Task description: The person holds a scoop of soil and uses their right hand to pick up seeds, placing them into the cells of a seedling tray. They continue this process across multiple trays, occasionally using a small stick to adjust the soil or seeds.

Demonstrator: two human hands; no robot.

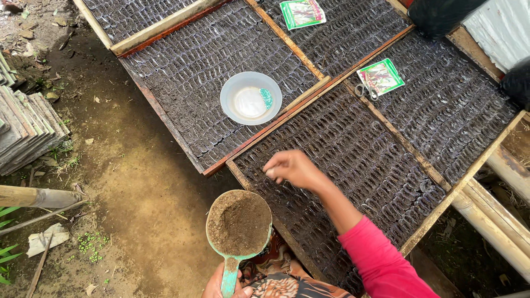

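Observation:
My left hand (216,287) grips the handle of a green scoop (239,225) heaped with brown soil, held low over the ground by the near tray corner. My right hand (291,168), in a pink sleeve, hovers over a wooden-framed tray (353,160) packed with small soil-filled plastic pots; its fingers are pinched together, and what they hold is too small to see. A white bowl (250,98) with green seeds at one side rests on the tray to the left.
Two green seed packets (302,12) (381,76) lie on the far trays, scissors (365,90) beside the nearer one. Stacked roof tiles (25,129) sit left on the dirt floor. Bamboo poles (497,221) run under the right trays.

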